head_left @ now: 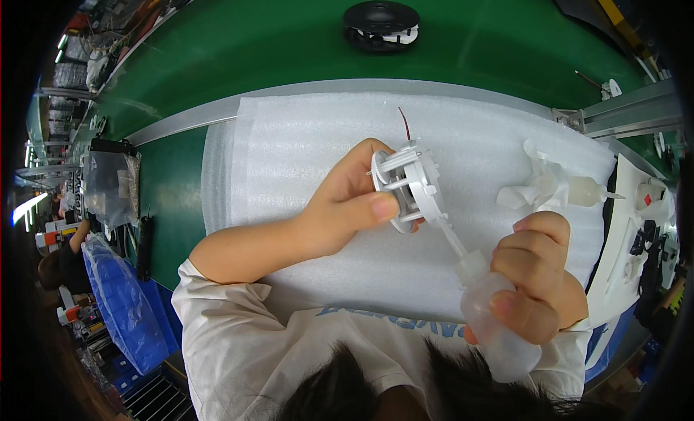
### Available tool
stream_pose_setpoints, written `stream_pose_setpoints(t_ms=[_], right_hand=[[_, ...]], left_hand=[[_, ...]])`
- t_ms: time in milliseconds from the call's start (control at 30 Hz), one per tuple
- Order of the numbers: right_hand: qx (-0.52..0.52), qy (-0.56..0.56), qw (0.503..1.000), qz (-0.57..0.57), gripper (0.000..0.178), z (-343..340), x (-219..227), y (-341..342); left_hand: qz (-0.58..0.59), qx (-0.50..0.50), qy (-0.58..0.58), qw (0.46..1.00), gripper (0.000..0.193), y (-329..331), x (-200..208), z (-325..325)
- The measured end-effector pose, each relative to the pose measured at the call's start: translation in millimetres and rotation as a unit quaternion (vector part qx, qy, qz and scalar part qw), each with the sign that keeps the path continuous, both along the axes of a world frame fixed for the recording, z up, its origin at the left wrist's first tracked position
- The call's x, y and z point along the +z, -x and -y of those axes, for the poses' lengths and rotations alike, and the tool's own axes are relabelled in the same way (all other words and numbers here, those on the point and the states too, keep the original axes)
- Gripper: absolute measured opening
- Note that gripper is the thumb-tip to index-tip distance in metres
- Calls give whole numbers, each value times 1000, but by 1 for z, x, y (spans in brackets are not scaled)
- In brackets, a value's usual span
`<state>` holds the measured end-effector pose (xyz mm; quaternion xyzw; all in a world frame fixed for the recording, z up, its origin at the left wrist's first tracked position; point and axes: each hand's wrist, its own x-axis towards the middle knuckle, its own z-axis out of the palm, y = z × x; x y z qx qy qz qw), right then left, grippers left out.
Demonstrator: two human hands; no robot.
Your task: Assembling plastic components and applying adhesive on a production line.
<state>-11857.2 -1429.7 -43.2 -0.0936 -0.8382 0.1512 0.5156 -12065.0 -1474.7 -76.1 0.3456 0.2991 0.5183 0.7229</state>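
My left hand (356, 197) is closed on a white plastic gear assembly (409, 181), thumb in front and fingers behind it. A thin dark red wire (404, 123) sticks up from the assembly's top. In my right hand (531, 276) is a translucent squeeze bottle (499, 320), gripped around its body and tilted up to the left. Its narrow nozzle (452, 240) reaches the lower right edge of the assembly; whether the tip touches is too small to tell. Both hands are above a white foam sheet (303, 153).
Right of the sheet's middle lie a crumpled white tissue (538, 182) and a second small bottle (585, 192) with a needle tip. A round black device (382, 24) stands on the green surface (253, 37) beyond the metal rail. Clear plastic bags (108, 179) are at the left.
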Motion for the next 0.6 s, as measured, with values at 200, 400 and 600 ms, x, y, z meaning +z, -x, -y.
stream_pose_setpoints(t_ms=[200, 400, 600], right_hand=[[1, -4, 1000, 5, 25, -1, 0, 1], [8, -14, 1000, 17, 25, -2, 0, 1], [14, -19, 1000, 9, 29, -5, -2, 2]], left_hand=[[-18, -8, 2, 1000, 49, 3, -6, -2], [1, -34, 1, 999, 63, 5, -6, -7], [4, -26, 25, 999, 67, 4, 0, -10]])
